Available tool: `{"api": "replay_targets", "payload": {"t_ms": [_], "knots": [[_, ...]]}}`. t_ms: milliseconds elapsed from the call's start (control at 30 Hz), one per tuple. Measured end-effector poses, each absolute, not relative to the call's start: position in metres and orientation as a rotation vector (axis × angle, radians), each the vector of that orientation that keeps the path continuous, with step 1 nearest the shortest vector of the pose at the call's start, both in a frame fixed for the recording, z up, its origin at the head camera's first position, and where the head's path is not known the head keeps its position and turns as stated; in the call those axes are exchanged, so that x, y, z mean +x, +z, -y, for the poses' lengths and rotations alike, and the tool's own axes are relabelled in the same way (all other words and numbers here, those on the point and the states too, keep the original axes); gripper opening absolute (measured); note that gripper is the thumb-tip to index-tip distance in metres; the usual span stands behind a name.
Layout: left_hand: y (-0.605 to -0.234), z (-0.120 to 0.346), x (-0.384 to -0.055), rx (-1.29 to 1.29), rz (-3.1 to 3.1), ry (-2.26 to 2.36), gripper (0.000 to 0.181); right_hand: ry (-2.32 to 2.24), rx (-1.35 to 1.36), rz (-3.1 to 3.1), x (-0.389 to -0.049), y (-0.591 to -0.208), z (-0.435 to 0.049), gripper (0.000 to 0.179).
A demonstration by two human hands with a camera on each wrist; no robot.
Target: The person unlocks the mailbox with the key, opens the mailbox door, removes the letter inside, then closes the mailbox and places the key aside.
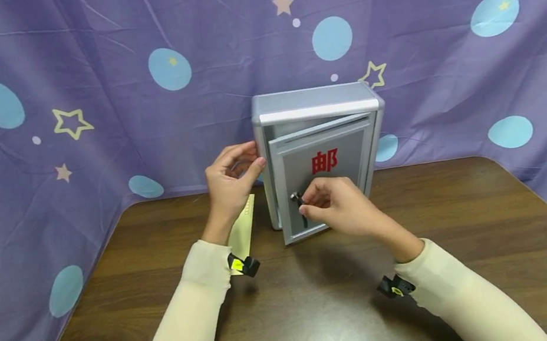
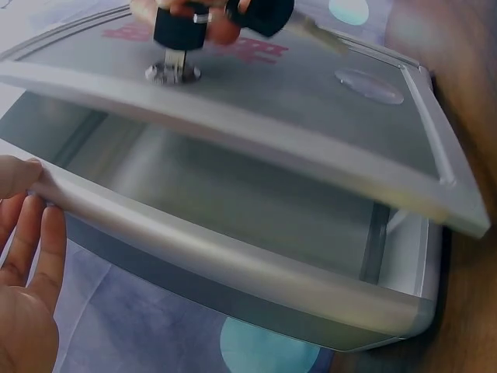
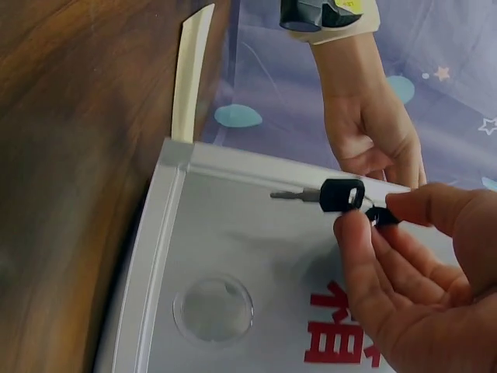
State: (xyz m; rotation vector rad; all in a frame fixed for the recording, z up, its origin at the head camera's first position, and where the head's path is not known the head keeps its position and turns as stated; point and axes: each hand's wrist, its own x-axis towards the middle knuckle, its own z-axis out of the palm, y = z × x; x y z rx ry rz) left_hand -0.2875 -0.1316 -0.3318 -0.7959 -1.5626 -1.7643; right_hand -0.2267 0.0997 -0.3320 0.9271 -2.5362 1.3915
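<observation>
A silver-grey metal mailbox [image 1: 316,98] stands upright at the back of the table, its front door [image 1: 350,182] ajar with a gap along the left side. Red characters mark the door. My left hand [image 1: 233,186] holds the mailbox's left edge, thumb on the front rim and fingertips at the outer side. At the door, my right hand [image 1: 340,204] pinches the black head of a key, whose metal blade sits in the lock [image 2: 172,72]. A second black-headed key [image 3: 338,195] hangs from it with its blade free. Part of the pinched key is hidden by my fingers.
A pale yellow envelope-like paper [image 1: 244,229] lies on the brown wooden table [image 1: 297,321] left of the mailbox, partly covered by my left forearm. A purple curtain [image 1: 230,34] with stars and blue ovals hangs behind the table and along its sides.
</observation>
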Motion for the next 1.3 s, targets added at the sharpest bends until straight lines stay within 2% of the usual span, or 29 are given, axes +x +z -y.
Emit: {"api": "replay_targets", "payload": {"t_ms": [733, 1300], "knots": [[-0.334, 0.132, -0.287, -0.782, 1.590, -1.763, 0.031, 1.274, 0.763, 2.499, -0.247, -0.336, -0.079, 0.010], [-0.334, 0.132, -0.288, -0.761, 1.594, -1.763, 0.029, 1.250, 0.663, 2.451, -0.247, -0.342, -0.072, 0.011]]}}
